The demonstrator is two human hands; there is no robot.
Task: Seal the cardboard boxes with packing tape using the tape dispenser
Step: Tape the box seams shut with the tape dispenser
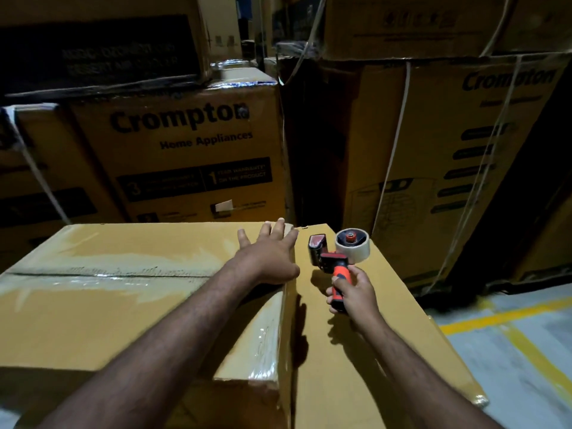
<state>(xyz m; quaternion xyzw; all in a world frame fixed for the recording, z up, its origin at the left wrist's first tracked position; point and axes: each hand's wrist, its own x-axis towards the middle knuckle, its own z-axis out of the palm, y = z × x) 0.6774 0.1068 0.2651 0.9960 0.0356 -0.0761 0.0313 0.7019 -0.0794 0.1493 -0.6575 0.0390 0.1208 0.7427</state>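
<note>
Left hand (268, 256) flat, fingers spread, pressing the box (130, 308) top near its far right corner. Right hand (354, 292) grips the orange handle of the dispenser (335, 253), held against the box's right side face. Tape roll (353, 244) mounted. Printed cartons (185, 144) stacked behind.

Floor (544, 329) to your right: grey, smooth, dimly lit. Yellow lines (495, 317) painted on it, one band running across toward far stack, another angling off toward right edge. Plain cardboard box (325, 382) directly in front of you, lower right corner down at floor level near yellow lines. Strapped Crompton box (433, 181) stands on floor behind it, base in shadow. More printed boxes (185, 144) at left; you cannot see their bases.
</note>
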